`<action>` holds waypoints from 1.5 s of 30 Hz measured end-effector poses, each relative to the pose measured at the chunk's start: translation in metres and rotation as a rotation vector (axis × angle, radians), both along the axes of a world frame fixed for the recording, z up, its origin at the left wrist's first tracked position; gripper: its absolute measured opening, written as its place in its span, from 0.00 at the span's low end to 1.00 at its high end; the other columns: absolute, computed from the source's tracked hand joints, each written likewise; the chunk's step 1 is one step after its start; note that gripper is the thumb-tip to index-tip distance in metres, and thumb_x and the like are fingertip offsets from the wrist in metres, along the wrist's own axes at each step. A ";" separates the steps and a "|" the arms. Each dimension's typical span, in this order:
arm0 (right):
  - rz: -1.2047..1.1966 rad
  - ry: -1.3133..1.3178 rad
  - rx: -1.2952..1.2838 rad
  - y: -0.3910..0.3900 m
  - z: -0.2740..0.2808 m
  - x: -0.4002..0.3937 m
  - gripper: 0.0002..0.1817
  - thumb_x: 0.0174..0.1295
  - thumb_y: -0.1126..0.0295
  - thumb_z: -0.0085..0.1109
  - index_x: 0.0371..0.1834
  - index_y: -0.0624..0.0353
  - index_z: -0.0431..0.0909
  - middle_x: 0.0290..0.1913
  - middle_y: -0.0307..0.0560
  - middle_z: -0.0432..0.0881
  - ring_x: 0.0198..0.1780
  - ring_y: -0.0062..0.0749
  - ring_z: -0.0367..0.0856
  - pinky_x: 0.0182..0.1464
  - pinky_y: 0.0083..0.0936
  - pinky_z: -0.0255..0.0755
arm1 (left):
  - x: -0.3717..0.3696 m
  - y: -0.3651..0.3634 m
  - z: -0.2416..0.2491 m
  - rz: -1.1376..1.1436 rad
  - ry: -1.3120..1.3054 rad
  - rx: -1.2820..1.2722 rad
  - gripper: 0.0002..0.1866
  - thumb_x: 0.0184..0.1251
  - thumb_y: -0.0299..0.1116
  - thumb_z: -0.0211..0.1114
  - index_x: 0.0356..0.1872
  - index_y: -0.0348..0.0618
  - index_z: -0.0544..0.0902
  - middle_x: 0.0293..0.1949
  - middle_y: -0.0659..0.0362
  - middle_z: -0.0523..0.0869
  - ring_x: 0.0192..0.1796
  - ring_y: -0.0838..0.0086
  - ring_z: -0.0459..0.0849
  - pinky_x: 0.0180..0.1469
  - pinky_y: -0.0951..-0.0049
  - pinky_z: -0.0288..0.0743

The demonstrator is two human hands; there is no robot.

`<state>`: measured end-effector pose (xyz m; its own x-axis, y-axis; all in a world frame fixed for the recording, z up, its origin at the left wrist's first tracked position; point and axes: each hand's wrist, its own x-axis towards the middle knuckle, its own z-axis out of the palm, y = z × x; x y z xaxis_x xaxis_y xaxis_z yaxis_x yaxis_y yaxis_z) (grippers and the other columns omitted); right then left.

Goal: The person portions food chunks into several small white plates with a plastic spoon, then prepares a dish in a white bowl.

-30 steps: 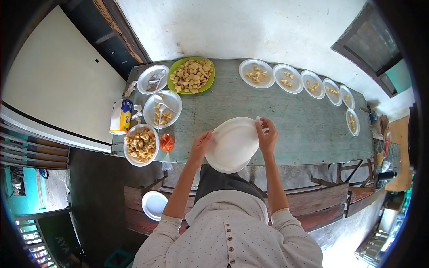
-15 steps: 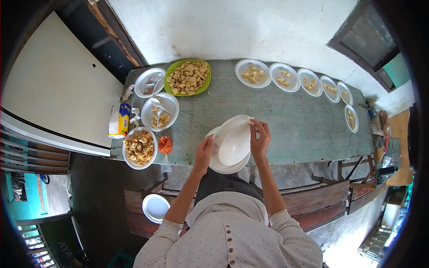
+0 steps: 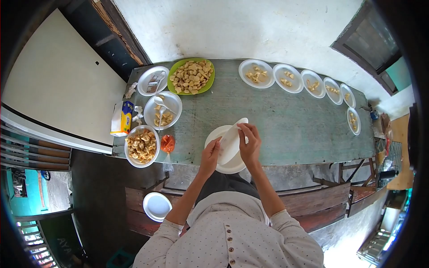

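Note:
Both of my hands grip one white plate [image 3: 230, 144], tilted on edge near the table's front edge. My left hand [image 3: 209, 157] holds its left side, and my right hand [image 3: 250, 145] pinches its upper right rim. Behind and below it, another white plate [image 3: 232, 167] lies at the table edge, partly hidden by the held one and my hands. To the left lie a plastic bag of something orange-red [image 3: 167, 144] and a bowl of brown, lumpy food [image 3: 142, 146].
A green dish [image 3: 210, 83] heaped with pale pieces stands at the back. Several white plates with small food portions, one of them here [image 3: 245, 67], line the back right. Left are a plate with spoons [image 3: 176, 105], a tissue pack [image 3: 121, 118] and, on the bench, a white plate [image 3: 157, 207].
The held plate has turned from facing up to steeply tilted, uncovering more of the plate beneath. My right hand has moved slightly left and my left hand slightly right. The view has shifted a little.

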<state>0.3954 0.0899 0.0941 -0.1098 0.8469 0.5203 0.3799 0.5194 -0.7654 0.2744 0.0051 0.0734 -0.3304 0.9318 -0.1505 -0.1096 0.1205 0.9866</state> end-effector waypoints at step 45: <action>0.263 -0.272 0.005 -0.058 -0.006 0.003 0.10 0.45 0.80 0.60 0.32 0.56 0.80 0.26 0.41 0.70 0.31 0.35 0.72 0.33 0.29 0.65 | 0.019 0.013 0.000 0.191 -0.458 0.012 0.18 0.69 0.36 0.50 0.52 0.33 0.74 0.40 0.60 0.78 0.41 0.83 0.74 0.43 0.81 0.69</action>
<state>0.3983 0.0321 0.0881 -0.4576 0.7689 0.4465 0.4225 0.6299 -0.6517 0.2937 0.0178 0.0731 -0.3976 0.8637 -0.3097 -0.5515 0.0448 0.8330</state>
